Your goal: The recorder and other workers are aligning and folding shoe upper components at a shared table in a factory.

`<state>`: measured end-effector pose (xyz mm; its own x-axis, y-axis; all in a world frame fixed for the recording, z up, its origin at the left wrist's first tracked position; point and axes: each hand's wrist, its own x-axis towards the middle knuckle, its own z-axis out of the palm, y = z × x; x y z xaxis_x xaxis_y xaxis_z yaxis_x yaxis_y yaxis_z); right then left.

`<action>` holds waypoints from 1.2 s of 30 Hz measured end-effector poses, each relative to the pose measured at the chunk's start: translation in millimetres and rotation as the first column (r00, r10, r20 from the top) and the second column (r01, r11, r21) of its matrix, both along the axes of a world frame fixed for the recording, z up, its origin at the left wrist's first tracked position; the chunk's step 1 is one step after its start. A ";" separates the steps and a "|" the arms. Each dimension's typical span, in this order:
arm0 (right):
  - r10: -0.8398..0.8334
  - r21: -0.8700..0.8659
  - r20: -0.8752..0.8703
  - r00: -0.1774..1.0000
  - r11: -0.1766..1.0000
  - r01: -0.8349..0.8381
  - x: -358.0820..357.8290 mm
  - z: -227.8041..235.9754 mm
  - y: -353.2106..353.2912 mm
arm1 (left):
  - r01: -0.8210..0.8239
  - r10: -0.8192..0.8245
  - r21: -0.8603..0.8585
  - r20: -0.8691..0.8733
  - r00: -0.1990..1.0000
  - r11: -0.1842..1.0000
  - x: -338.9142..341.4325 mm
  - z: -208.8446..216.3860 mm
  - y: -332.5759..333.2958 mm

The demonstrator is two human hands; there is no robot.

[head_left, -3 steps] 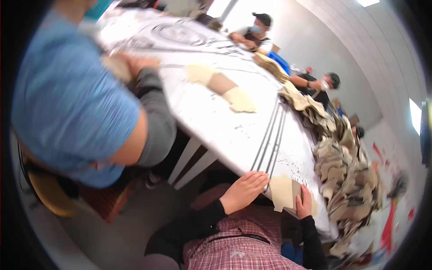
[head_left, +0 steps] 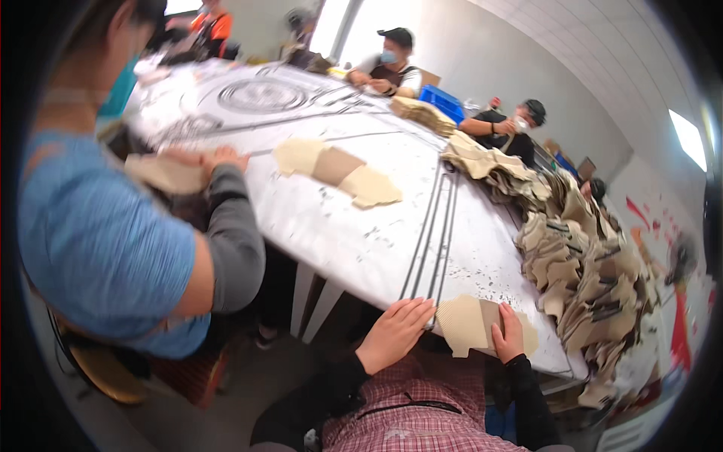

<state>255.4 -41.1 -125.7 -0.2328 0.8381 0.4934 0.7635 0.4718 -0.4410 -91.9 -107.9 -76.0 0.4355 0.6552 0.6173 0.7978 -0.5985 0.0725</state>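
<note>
The left hand (head_left: 395, 335) lies flat at the near edge of the white, dark-marked table (head_left: 339, 245), fingers straight and side by side, their tips just beside the left border of a cream ribbed fabric-like piece with a brown band (head_left: 461, 322); whether they touch it I cannot tell; the right hand (head_left: 509, 335) rests on that piece at its brown band, thumb apart from the fingers; whether it pinches the material or only presses on it I cannot tell.

The piece lies flat on the near edge, short of the near right corner, its lower corner reaching the table's rim; a second cream piece with a brown middle (head_left: 337, 166) lies well apart from it, farther in from the same edge, slanting; a long, heaped pile of tan and brown layered pieces (head_left: 591, 282) runs along the right edge, up to a blue plastic crate (head_left: 440, 104) near the far right corner.

At the left end of the near edge a co-worker in a blue shirt (head_left: 120, 248) has both hands at a flat tan piece (head_left: 169, 173); a co-worker in a dark cap and pale mask (head_left: 392, 71) sits at the far edge.
</note>
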 end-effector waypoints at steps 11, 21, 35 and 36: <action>0.194 0.095 0.305 0.933 0.968 -0.232 -123.4 41.2 64.3 | -0.286 0.318 -0.165 0.224 0.921 0.944 -71.0 -26.8 -37.9; 0.411 0.000 0.327 0.851 0.901 -0.435 -274.8 25.6 66.9 | 0.134 -0.566 0.551 0.795 0.218 0.824 -86.5 128.6 -152.0; 0.596 -0.119 0.433 0.676 0.781 -0.612 -361.0 -9.8 26.2 | -0.744 0.473 -0.609 0.759 -0.447 0.274 -460.0 -140.1 -367.3; 0.622 -0.126 0.411 0.667 0.763 -0.634 -365.0 -9.8 24.1 | -0.746 0.504 -0.662 0.670 -0.545 0.074 -488.2 -161.0 -387.4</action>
<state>-109.6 -17.0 -135.5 -0.8797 0.4080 0.2442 0.3832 0.9124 -0.1441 -580.1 -495.3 -237.0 -0.9626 -0.2631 0.0654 -0.0160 0.2956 0.9552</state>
